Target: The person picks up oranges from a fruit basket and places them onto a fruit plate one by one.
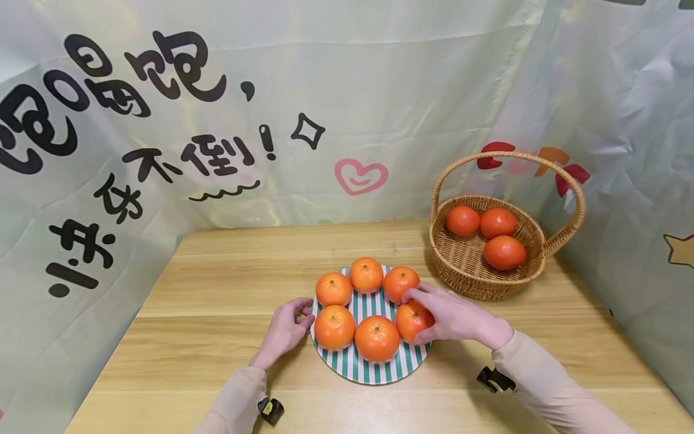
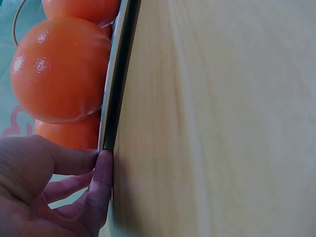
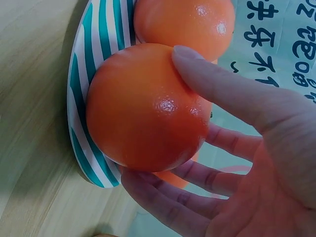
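A round plate (image 1: 347, 364) with teal and white stripes bears several orange mandarins, set in a ring. On its left edge my left hand (image 1: 288, 328) pinches the rim between thumb and finger; the left wrist view shows the plate's edge (image 2: 109, 123) between them. My right hand (image 1: 447, 313) curls its fingers and thumb round the mandarin (image 3: 148, 108) at the plate's right side. That fruit sits over the striped surface, beside another mandarin (image 1: 401, 283) behind it. At the front of the ring lies a mandarin (image 1: 376, 339) that neither hand touches.
Back right on the wooden table (image 1: 228, 271) stands a wicker basket (image 1: 477, 288) with a tall arched handle. Inside it lie three smooth red-orange fruits (image 1: 505, 252). A printed cloth backdrop (image 1: 412, 90) hangs behind the table and along both sides.
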A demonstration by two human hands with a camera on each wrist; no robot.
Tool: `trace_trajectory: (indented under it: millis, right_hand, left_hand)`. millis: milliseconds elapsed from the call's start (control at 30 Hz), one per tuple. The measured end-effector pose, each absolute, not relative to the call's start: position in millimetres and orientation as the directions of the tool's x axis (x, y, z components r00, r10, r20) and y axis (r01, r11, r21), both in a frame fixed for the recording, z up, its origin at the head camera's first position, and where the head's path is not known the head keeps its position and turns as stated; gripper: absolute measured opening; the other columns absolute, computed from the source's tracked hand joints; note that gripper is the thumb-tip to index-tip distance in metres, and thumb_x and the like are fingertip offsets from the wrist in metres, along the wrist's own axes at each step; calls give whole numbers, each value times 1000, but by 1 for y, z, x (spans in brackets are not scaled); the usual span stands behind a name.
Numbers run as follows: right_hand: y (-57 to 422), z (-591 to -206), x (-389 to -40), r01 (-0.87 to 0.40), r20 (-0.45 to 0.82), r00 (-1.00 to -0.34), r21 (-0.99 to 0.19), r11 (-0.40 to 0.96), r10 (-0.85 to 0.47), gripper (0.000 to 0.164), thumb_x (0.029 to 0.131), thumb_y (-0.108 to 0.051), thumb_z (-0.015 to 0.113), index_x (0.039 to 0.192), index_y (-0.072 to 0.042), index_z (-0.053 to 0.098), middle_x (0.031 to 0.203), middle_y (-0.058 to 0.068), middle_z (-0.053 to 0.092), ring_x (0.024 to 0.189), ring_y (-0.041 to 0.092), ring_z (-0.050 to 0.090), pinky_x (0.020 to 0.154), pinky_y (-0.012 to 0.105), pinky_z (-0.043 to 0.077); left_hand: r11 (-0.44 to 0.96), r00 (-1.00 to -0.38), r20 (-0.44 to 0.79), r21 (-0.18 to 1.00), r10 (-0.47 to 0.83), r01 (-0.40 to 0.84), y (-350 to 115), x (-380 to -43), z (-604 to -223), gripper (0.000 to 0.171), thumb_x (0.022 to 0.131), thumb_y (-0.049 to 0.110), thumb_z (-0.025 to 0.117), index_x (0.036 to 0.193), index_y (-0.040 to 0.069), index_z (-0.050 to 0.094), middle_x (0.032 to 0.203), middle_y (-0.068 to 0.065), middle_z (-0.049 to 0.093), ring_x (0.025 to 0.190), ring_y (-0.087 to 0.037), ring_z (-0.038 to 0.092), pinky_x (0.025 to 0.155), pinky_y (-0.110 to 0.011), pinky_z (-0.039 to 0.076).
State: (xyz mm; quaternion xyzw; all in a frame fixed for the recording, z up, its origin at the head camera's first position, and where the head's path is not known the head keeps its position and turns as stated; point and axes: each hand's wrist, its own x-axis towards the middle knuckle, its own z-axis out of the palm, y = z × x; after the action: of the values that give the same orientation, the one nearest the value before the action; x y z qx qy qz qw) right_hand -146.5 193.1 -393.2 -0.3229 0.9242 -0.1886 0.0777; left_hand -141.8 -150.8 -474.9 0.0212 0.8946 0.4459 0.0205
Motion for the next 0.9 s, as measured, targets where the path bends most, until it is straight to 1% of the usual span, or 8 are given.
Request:
trace_trajectory:
  millis: [200, 400, 467, 533, 667, 800, 900]
  right_hand:
    - [194, -392, -146, -562, -18, -785, -398, 725, -619, 57, 71, -38, 88, 117, -21, 60, 124, 6, 58, 108, 21, 59, 91, 50, 51]
    - [195, -388, -145, -549, -18, -795, -403, 732, -606, 58, 74, -41, 86, 121, -18, 61, 129, 11, 59, 111, 28, 61, 93, 55, 53]
    - [196, -386, -145, -554, 0, -797, -398, 731, -603, 57, 76, -41, 85, 122, -17, 61, 127, 12, 60, 108, 29, 63, 91, 52, 54]
    - [197, -384, -145, -564, 26, -798, -387, 730, -603, 54, 79, -40, 84, 122, -16, 62, 124, 11, 61, 103, 27, 64, 86, 47, 56]
    - [200, -380, -148, -586, 67, -787, -388, 711, -613, 49, 83, -36, 82, 122, -15, 63, 118, 5, 63, 98, 21, 65, 80, 37, 55]
    - [203, -374, -151, -602, 110, -779, -406, 688, -617, 45, 84, -32, 81, 121, -14, 63, 114, 2, 66, 98, 21, 64, 80, 34, 54]
    - [206, -370, -153, -590, 139, -792, -418, 690, -594, 43, 85, -30, 80, 121, -13, 64, 111, 2, 67, 99, 22, 64, 81, 35, 54]
  left_hand:
    - [600, -998, -17, 800, 60, 23, -151, -141, -475, 36, 90, -2, 66, 125, -4, 64, 97, -12, 66, 69, -12, 56, 56, -18, 50]
    - [591, -998, -22, 807, 58, 16, -151, -142, -475, 36, 90, -3, 66, 125, -4, 64, 97, -12, 65, 68, -11, 57, 56, -18, 51]
    - [589, -998, -23, 808, 57, 15, -151, -142, -475, 36, 90, -3, 66, 125, -4, 64, 97, -12, 65, 68, -11, 57, 56, -18, 51]
    - [588, -998, -21, 809, 58, 17, -151, -142, -476, 36, 90, -3, 66, 125, -4, 63, 97, -13, 65, 69, -11, 57, 56, -18, 51]
    - [581, -998, -25, 814, 58, 14, -151, -142, -476, 36, 89, -3, 66, 125, -4, 64, 97, -13, 66, 69, -12, 59, 56, -17, 51]
    - [575, -998, -25, 818, 58, 13, -150, -142, -477, 36, 89, -3, 66, 125, -4, 64, 97, -13, 66, 69, -12, 60, 57, -17, 53]
    - [580, -998, -18, 814, 62, 21, -151, -142, -477, 36, 89, -3, 66, 125, -5, 64, 97, -13, 66, 69, -12, 59, 56, -18, 52]
